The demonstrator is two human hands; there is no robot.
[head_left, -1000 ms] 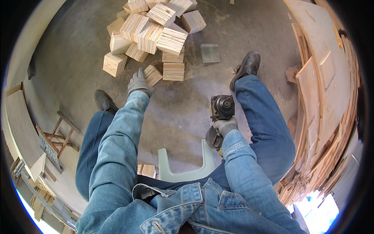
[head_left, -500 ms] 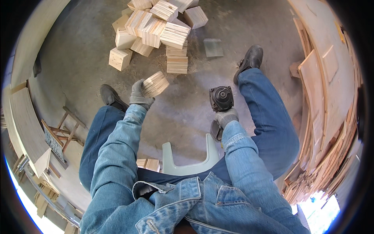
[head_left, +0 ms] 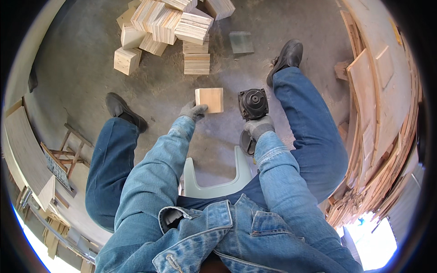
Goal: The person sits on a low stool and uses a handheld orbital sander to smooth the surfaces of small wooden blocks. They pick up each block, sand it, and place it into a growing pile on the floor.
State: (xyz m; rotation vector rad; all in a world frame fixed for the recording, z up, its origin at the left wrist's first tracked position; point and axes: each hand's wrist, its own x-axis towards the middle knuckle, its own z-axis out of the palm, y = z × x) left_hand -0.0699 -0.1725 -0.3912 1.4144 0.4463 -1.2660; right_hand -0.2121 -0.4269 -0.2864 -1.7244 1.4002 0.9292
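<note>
My left hand (head_left: 194, 110), in a grey glove, grips a square plywood block (head_left: 210, 100) by its lower left corner. The block's pale flat face is turned up, with layered edges at its left side. To the right of it, my gloved right hand (head_left: 259, 126) is closed around the handle of a black nail gun (head_left: 253, 103). The nail gun's round capped head faces up, and a dark round part shows below my wrist. A narrow gap separates the block from the nail gun. My right fingers are partly hidden under the tool.
A heap of plywood blocks (head_left: 164, 22) lies on the concrete floor ahead. Beside it is a greenish square pane (head_left: 241, 42). A pale green plastic stool (head_left: 216, 189) is between my legs. Stacked wooden sheets (head_left: 364, 104) line the right side; a small wooden frame (head_left: 68, 154) stands left.
My left hand has moved right toward the nail gun, turning the block so its flat face shows. The nail gun has shifted slightly left and forward with my right hand.
</note>
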